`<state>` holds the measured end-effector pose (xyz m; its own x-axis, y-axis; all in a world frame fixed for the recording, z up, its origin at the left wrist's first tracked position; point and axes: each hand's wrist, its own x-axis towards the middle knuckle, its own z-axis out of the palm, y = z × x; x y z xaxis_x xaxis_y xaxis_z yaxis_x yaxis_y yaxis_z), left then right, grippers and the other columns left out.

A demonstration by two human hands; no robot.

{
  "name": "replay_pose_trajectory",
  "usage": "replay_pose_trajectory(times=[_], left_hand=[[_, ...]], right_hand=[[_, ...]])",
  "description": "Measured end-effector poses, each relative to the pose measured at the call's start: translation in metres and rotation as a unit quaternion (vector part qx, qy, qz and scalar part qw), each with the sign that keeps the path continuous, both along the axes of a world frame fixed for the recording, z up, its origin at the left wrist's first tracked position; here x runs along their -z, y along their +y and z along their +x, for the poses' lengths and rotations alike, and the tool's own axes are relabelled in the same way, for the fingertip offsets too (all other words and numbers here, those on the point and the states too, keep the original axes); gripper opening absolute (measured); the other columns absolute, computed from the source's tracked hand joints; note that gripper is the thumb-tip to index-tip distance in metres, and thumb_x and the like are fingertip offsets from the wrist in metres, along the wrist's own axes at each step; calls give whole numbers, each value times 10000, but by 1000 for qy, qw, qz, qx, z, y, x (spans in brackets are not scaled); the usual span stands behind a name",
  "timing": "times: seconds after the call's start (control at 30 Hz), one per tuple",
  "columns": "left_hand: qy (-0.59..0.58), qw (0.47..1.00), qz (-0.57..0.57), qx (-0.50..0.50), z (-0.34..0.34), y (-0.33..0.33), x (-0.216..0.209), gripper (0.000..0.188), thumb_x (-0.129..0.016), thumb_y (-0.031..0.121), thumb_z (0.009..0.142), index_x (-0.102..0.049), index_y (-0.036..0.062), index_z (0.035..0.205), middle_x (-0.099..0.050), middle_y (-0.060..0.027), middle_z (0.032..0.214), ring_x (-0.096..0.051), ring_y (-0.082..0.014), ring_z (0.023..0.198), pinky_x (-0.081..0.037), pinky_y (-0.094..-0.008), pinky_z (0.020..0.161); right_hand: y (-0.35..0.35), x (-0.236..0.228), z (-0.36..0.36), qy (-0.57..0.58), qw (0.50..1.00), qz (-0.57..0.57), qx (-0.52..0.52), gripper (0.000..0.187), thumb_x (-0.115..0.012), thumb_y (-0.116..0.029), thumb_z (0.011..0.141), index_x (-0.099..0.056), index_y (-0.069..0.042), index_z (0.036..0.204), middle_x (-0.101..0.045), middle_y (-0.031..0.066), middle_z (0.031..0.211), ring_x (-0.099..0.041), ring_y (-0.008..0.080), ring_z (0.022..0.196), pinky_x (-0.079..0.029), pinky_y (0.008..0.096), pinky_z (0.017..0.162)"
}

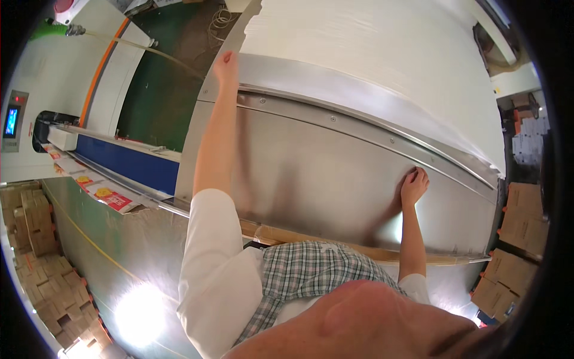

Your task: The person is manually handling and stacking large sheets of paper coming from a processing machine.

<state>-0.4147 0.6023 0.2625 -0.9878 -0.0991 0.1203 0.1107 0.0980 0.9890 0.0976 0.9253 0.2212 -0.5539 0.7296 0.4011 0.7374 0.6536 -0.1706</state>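
A wide steel work surface [311, 167] lies before me, with a row of screws along its far part. Beyond it spreads a large white sheet of thin material [371, 36], whose near edge meets a long metal strip [281, 73]. At the left end of that strip, my left hand [226, 67] is closed with its fingers curled in; whatever they may hold is hidden. My right hand [415, 184] rests on the steel towards the right, short of the screw row. Its fingers are loosely bent and apart, with nothing seen in them.
A blue conveyor belt [125, 157] runs at the left, beside printed red-and-white packaging film [98, 190]. Past it stands a white machine with a small lit screen [11, 121]. Cardboard boxes [519, 222] are stacked at the right, and brown cartons [54, 287] at the lower left.
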Motion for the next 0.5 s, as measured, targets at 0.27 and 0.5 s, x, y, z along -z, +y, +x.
replay_pose_trajectory(times=[0.27, 0.5], left_hand=[[35, 999, -20, -4, -69, 34, 24, 264, -544, 243, 798, -649, 20, 894, -651, -107, 825, -593, -172, 751, -448, -284, 682], [23, 999, 26, 9, -82, 49, 27, 280, -515, 280, 796, -655, 45, 854, -637, -88, 779, -577, -165, 749, -432, -283, 680]], right_hand=[[-7, -7, -12, 6, 1000, 0, -6, 272, -501, -98, 780, -540, -66, 1047, -519, 107, 1130, -473, 330, 1001, -388, 424, 850], [-3, -11, -15, -7, 1000, 20, -20, 274, -493, -86, 779, -536, -39, 1045, -526, 125, 1111, -480, 332, 974, -389, 416, 848]])
